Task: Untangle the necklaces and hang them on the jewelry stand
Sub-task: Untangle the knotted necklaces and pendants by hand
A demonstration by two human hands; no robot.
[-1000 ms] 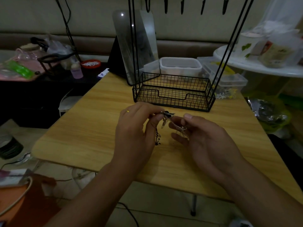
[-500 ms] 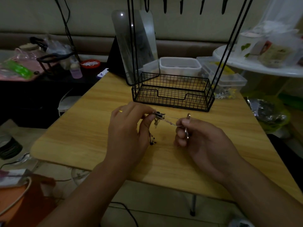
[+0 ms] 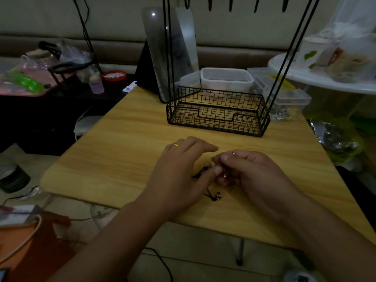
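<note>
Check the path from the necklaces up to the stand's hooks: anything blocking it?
Nothing visible blocks it. The tangled necklaces sit low over the wooden table, held between the left hand and right hand. Bare tabletop lies between them and the jewelry stand; its hooks hang empty above.

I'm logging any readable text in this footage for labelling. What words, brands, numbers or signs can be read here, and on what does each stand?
No text can be read anywhere in this view.
White cup with green leaf prints on the round white side table: pictures only, no legible words.
Packaged item with a red and white label beside it: print too blurred to read.
Small pale purple bottle: no label legible.
Gold ring on the left hand: no marking visible.
</note>
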